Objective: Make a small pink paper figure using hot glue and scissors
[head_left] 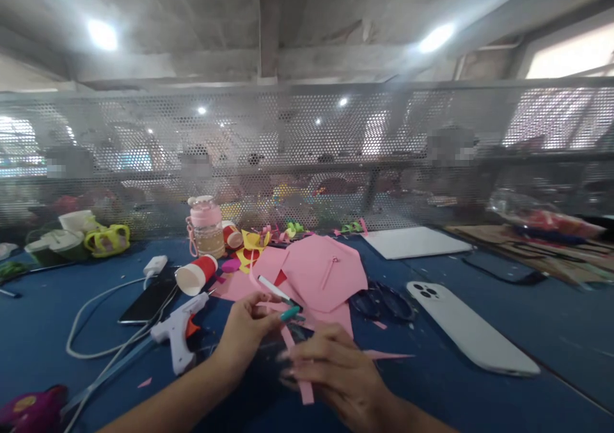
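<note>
The pink paper strip (306, 392) slants over the blue table (38, 337), left hand (247, 329) pinching its upper end, right hand (341, 364) blurred across it, that grip impossible to tell. Looks feather-light, bendy, easily creased: a flat pinch near the ends suits.

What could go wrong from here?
1. The narrow strip spans the left hand and the blurred right hand; a hard pull might crease or tear it.
2. The glue gun lies right beside the left arm, so a bump seems possible; whether it's hot can't be seen.
3. The nearer red cup lies on its side and could roll.
</note>
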The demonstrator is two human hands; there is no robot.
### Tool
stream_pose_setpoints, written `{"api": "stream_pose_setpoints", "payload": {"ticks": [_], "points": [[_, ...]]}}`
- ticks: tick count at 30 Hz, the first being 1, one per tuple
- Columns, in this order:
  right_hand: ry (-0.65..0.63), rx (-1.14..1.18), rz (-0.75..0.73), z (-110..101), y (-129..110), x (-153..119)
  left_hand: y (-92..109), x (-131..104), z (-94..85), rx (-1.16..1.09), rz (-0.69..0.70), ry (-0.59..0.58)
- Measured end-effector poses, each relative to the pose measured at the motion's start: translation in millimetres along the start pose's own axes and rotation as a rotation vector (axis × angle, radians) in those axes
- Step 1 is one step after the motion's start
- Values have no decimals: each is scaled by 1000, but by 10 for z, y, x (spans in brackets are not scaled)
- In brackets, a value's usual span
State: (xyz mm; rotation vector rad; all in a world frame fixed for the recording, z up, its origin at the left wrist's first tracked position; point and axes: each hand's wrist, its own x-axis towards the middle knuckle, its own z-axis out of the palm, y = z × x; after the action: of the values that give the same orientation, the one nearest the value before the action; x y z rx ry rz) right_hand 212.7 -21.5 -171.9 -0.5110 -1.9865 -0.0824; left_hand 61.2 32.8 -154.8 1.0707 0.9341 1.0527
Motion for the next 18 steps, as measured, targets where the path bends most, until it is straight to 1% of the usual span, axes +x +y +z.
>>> {"api": "stream_pose_setpoints", "payload": {"ticks": [3,5,7,8,10,12,14,16,18], "points": [[-129,228,4,-6,-13,14,33,16,0,52,30,-14],[-170,279,44,8,4,4,79,8,14,85,72,-17],[-155,279,135,33,40,-19,121,-23,32,118,130,-14],[-132,273,215,47,61,-31,134,-49,40,140,159,-16],[-74,262,432,71,99,-45,136,-116,47,209,220,-28],[-26,306,626,84,120,-42,111,-191,40,344,307,-76],[18,386,710,87,117,-22,78,-254,25,497,430,-183],[24,458,739,82,94,5,53,-292,11,589,543,-281],[3,481,786,71,65,28,44,-303,9,600,589,-310]]}}
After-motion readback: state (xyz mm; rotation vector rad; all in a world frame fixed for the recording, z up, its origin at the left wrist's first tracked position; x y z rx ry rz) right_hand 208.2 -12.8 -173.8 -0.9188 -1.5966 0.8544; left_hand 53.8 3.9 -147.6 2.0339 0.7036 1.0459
